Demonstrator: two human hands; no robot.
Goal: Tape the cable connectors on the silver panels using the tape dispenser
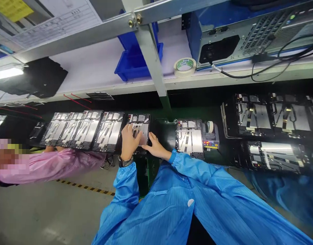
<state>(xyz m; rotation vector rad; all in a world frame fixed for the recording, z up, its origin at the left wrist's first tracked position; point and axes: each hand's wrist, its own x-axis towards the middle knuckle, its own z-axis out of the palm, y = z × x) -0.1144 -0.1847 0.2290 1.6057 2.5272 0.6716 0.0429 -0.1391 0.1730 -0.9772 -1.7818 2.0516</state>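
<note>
An opened tablet-like device (143, 128), its silver and black internals bare, lies in front of me on the dark bench. My left hand (130, 142) rests over its left side, fingers spread and thumb reaching across the silver surface. At the lower right edge, my right hand (156, 147) touches the device with thumb and fingers apart. Neither hand is closed around anything I can see. Just to the right sits another opened device (189, 137), beside a small tape dispenser (210, 134) with coloured buttons.
Several opened devices (109, 131) stand in a row to the left, where a co-worker's pink sleeve (51, 165) reaches in. More devices (254, 115) lie at right. A metal post (152, 61), blue bin (133, 64), tape roll (185, 66) and computer case (222, 47) are at the shelf.
</note>
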